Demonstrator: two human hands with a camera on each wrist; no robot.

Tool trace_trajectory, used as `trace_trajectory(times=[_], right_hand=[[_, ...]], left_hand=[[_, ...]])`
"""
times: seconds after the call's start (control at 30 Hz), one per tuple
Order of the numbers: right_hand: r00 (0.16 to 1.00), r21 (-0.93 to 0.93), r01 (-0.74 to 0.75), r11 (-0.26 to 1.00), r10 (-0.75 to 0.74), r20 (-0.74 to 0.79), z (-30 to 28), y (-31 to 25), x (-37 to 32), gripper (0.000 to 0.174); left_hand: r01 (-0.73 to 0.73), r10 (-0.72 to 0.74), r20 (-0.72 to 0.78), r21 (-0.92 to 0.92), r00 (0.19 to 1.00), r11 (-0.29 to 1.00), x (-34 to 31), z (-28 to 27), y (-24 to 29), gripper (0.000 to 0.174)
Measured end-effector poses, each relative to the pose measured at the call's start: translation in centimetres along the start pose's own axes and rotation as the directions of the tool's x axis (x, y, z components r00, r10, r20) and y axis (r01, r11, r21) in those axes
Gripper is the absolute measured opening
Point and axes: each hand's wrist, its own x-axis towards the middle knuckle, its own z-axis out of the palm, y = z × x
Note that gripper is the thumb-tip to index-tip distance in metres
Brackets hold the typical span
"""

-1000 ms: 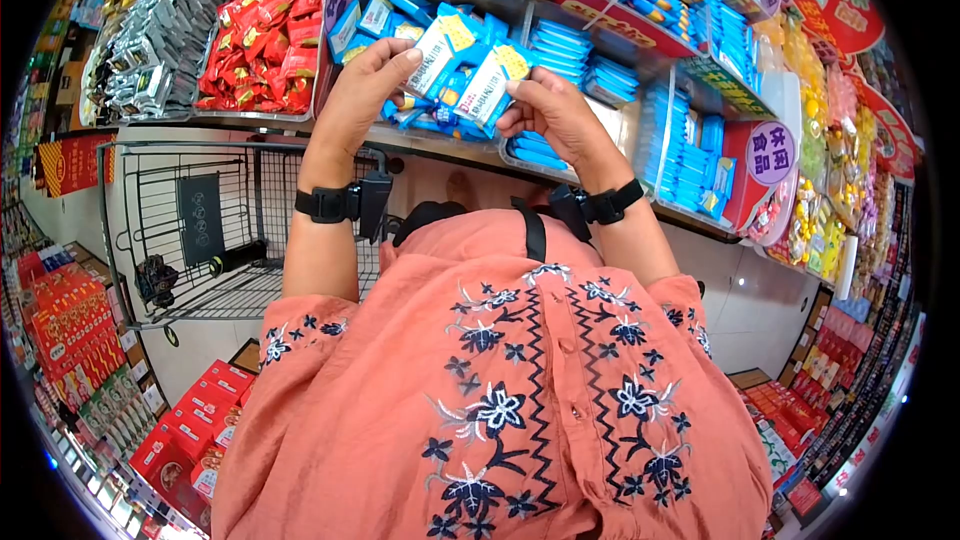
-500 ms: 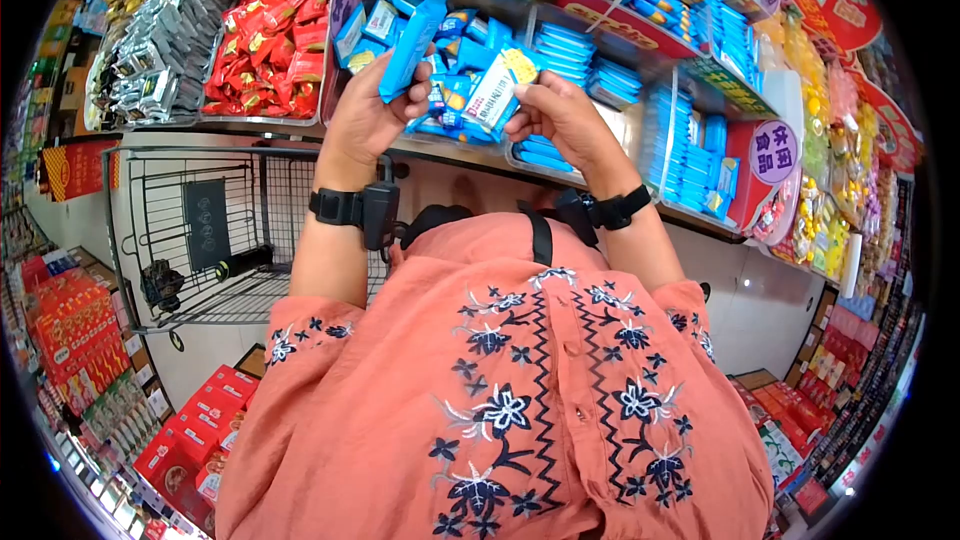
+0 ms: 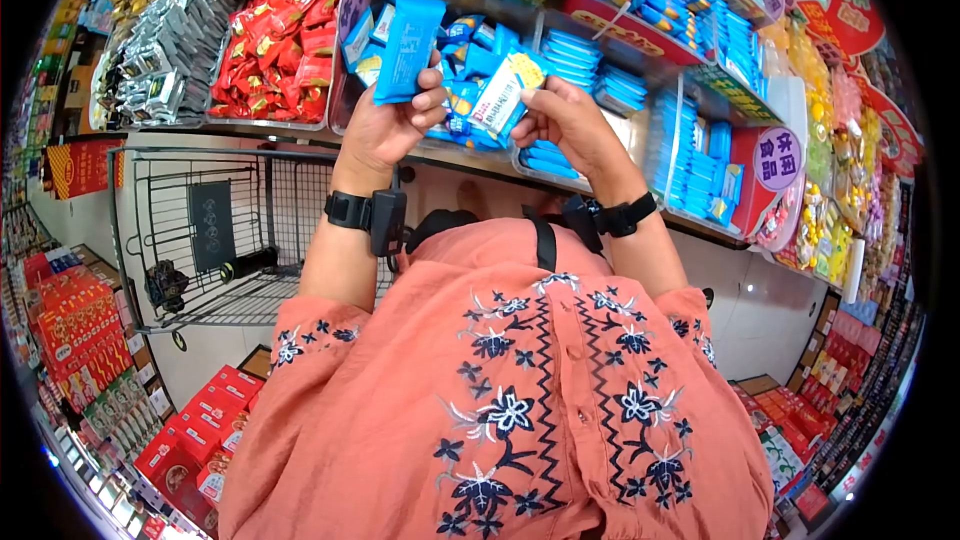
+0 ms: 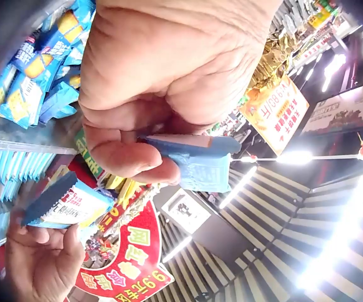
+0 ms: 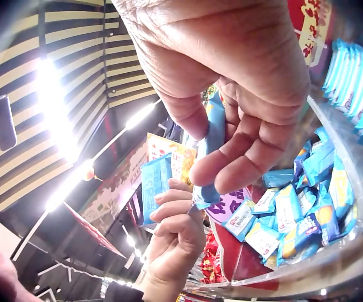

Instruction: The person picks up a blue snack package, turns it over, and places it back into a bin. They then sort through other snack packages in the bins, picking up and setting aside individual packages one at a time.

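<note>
My left hand (image 3: 388, 140) grips a blue snack packet (image 3: 410, 45), its plain blue back turned up toward the head camera. In the left wrist view the curled fingers (image 4: 128, 157) wrap that packet's lower edge. My right hand (image 3: 572, 125) pinches a second packet (image 3: 507, 92) between thumb and fingers, its white label and yellow biscuit picture showing. Both packets are held side by side over a bin of loose blue packets (image 3: 465, 30). From the right wrist, the second packet appears edge-on, partly hidden by the fingers.
Red packets (image 3: 280, 40) and silver packets (image 3: 165, 50) fill bins to the left. Stacked blue bars (image 3: 575, 55) stand in bins to the right. A black wire shopping cart (image 3: 215, 240) is beside the person, below the counter. Red boxes (image 3: 195, 430) are stacked at lower left.
My left hand has turned its packet over from its printed front to its plain back, tilting it upright. The right hand keeps its packet label-up. The view has shifted slightly.
</note>
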Motion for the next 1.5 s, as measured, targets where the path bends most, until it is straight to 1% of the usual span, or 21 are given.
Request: trace_trajectory(times=[0.27, 0.37, 0.47, 0.5, 0.6, 0.7, 0.8, 0.83, 0.93, 0.97, 1.07, 1.2, 1.23, 1.33, 1.37, 1.47, 1.5], right_hand=[[1.0, -0.005, 0.014, 1.0, -0.014, -0.001, 0.0, -0.2, 0.0, 0.025], [1.0, -0.002, 0.023, 1.0, -0.023, -0.009, 0.2, -0.4, -0.1, 0.024], [1.0, 0.004, 0.018, 1.0, -0.018, -0.011, 0.2, -0.5, -0.2, 0.024], [1.0, 0.024, 0.018, 1.0, -0.018, 0.003, -0.1, -0.3, -0.1, 0.027], [1.0, 0.063, 0.021, 0.998, -0.02, -0.014, -0.6, 0.1, -0.1, 0.027], [0.999, 0.077, 0.019, 0.997, -0.016, -0.04, -1.0, 0.3, -0.2, 0.027], [0.997, 0.084, 0.023, 0.996, -0.017, -0.071, -1.4, 0.3, -0.4, 0.028], [0.997, 0.085, 0.025, 0.996, -0.018, -0.081, -1.4, 0.2, -0.5, 0.028], [0.995, 0.093, 0.024, 0.995, -0.015, -0.101, -1.7, 0.1, -0.9, 0.028], [0.995, 0.097, 0.021, 0.995, -0.011, -0.101, -1.9, 0.2, -0.9, 0.028], [0.995, 0.103, 0.033, 0.994, -0.022, -0.101, -2.4, 0.4, -0.9, 0.028], [0.991, 0.121, 0.05, 0.991, -0.034, -0.129, -3.1, 0.9, -1.0, 0.028], [0.99, 0.128, 0.053, 0.99, -0.035, -0.137, -3.2, 0.9, -1.0, 0.028], [0.986, 0.147, 0.064, 0.987, -0.04, -0.161, -3.8, 1.1, -1.5, 0.028], [0.985, 0.155, 0.07, 0.985, -0.044, -0.165, -4.2, 1.3, -1.6, 0.028], [0.982, 0.193, 0.087, 0.977, -0.052, -0.18, -5.3, 1.9, -2.2, 0.027], [0.982, 0.217, 0.091, 0.972, -0.052, -0.181, -5.6, 2.0, -2.4, 0.027]], left_hand=[[-0.011, 0.012, -0.032, 0.036, 0.999, 0.999, 0.2, -0.5, -0.1, 0.033], [0.011, -0.011, 0.006, 0.032, 1.0, 0.999, 0.3, -0.9, 0.0, 0.035], [0.014, -0.012, -0.044, 0.035, 0.999, 0.999, 0.5, -1.1, 0.0, 0.036], [0.023, -0.021, -0.043, 0.04, 0.999, 0.999, 0.6, -1.1, -0.1, 0.035], [0.051, -0.049, -0.041, 0.057, 0.998, 0.997, 1.0, -1.4, -0.2, 0.034], [0.021, 0.012, -0.137, 0.239, 0.99, 0.971, 1.5, -0.8, -0.7, 0.032], [0.037, 0.123, -0.281, 0.504, 0.952, 0.863, 2.4, 0.3, -1.5, 0.032], [0.066, 0.14, -0.306, 0.576, 0.942, 0.815, 2.7, 0.4, -1.7, 0.032], [0.067, 0.197, -0.299, 0.686, 0.934, 0.725, 3.6, 1.9, -3.0, 0.038], [0.069, 0.177, -0.265, 0.714, 0.948, 0.697, 3.8, 1.1, -3.1, 0.039], [0.104, 0.181, -0.27, 0.779, 0.946, 0.619, 4.3, 1.6, -3.9, 0.04], [0.13, 0.206, -0.241, 0.889, 0.948, 0.44, 5.1, 1.4, -4.8, 0.036], [0.145, 0.202, -0.248, 0.897, 0.948, 0.418, 5.3, 1.5, -5.0, 0.033], [0.087, 0.166, -0.167, 0.909, 0.972, 0.407, 5.8, 2.2, -6.2, 0.031], [0.091, 0.148, -0.164, 0.91, 0.975, 0.405, 6.0, 2.4, -6.5, 0.031], [0.147, 0.071, -0.188, 0.909, 0.98, 0.39, 6.6, 2.9, -7.5, 0.031], [0.186, 0.041, -0.216, 0.908, 0.976, 0.375, 7.0, 3.1, -7.7, 0.032]])
